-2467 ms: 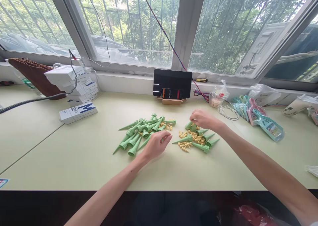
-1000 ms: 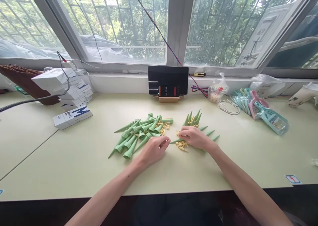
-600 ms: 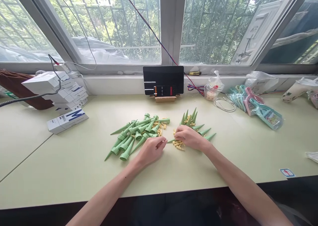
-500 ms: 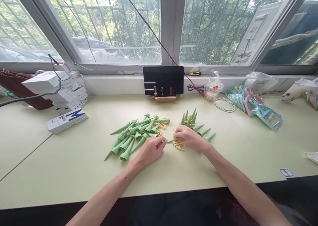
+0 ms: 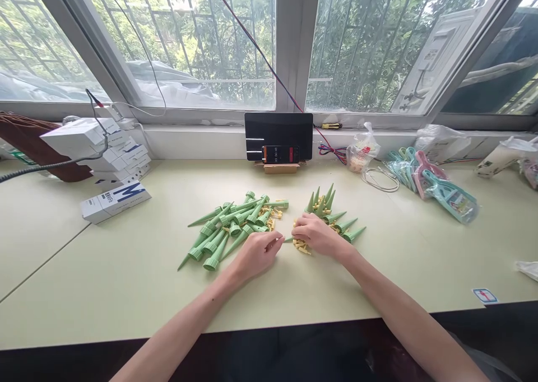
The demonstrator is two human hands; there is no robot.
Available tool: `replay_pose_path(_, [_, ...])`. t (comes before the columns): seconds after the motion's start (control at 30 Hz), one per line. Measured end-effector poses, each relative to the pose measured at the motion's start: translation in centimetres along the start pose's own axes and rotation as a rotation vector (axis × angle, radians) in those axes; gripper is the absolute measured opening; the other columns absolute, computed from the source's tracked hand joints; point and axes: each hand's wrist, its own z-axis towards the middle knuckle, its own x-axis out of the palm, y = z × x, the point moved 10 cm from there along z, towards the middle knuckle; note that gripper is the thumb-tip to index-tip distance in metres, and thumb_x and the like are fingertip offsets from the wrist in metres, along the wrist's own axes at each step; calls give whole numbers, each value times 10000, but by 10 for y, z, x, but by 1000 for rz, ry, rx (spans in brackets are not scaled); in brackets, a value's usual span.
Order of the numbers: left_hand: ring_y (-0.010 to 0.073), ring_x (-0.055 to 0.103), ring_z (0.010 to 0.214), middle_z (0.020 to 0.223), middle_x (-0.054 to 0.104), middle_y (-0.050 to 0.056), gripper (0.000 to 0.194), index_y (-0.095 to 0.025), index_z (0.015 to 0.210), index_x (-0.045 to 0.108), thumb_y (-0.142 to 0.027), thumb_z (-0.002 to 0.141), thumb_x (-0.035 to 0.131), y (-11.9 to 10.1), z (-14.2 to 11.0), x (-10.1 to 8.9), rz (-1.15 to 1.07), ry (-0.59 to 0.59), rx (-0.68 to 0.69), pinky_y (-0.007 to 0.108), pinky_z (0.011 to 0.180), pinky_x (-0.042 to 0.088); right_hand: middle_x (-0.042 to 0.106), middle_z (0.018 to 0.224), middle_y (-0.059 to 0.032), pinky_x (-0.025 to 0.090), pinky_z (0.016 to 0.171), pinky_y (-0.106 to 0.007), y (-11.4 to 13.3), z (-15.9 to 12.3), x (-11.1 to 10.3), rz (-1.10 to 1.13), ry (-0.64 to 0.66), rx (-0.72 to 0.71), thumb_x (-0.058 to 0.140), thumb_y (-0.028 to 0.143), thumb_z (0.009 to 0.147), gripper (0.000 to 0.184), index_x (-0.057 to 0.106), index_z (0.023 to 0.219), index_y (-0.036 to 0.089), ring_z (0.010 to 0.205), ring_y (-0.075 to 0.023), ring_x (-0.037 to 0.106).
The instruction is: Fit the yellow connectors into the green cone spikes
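Observation:
My left hand [image 5: 263,252] is closed in a pinch beside the heap on the left, its fingertips meeting the tip of a green plant watering spike [image 5: 288,240]. I cannot make out what is between those fingers. From there the spike runs under the curled fingers of my right hand [image 5: 316,234], which hide its wide end. Small yellow valve pieces [image 5: 301,247] lie below the right fingers. Green spikes [image 5: 216,241] with ribbed caps are heaped at left, and more yellow pieces [image 5: 273,217] lie beside them. Behind my right hand, several spikes [image 5: 321,203] stand upright and others [image 5: 345,225] lie flat.
A phone [image 5: 279,154] showing a timer leans on a dark tablet [image 5: 278,130] at the back. White boxes [image 5: 115,201] are at left. A bagged cup [image 5: 361,151], a coiled cable [image 5: 380,180] and wrapped dustpan-like plastic items [image 5: 449,194] are at right.
My right fingers have curled slightly further over the spike and the yellow pieces. The left hand keeps its pinch, and the view has shifted a little.

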Motion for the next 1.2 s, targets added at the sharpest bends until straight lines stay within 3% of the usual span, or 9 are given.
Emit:
replay_pose_path(0.77, [104,299,523,561,379,-46,328,-174,687,526,-283,981,430,-1,1,1,2,7,15,249,537,270,612,791,-68,381,744,-310,5,8,10,-137,-10,-12,549,150,965,206,670,798,155,768,-189,471])
replay_pose_path(1.07, [103,320,517,561,410,-43,318,-174,708,552,-274,983,426,-3,1,-1,1,-2,24,248,536,271,637,841,-71,394,752,-318,-3,3,5,-78,-22,-15,620,130,921,90,687,868,159,798,-198,479])
replay_pose_path(1.2, [105,308,514,552,391,-44,327,-176,693,545,-273,981,425,-4,2,-2,8,-11,31,248,533,270,630,846,-74,392,759,-322,0,3,6,-90,-3,-17,594,114,929,122,684,860,160,805,-200,474])
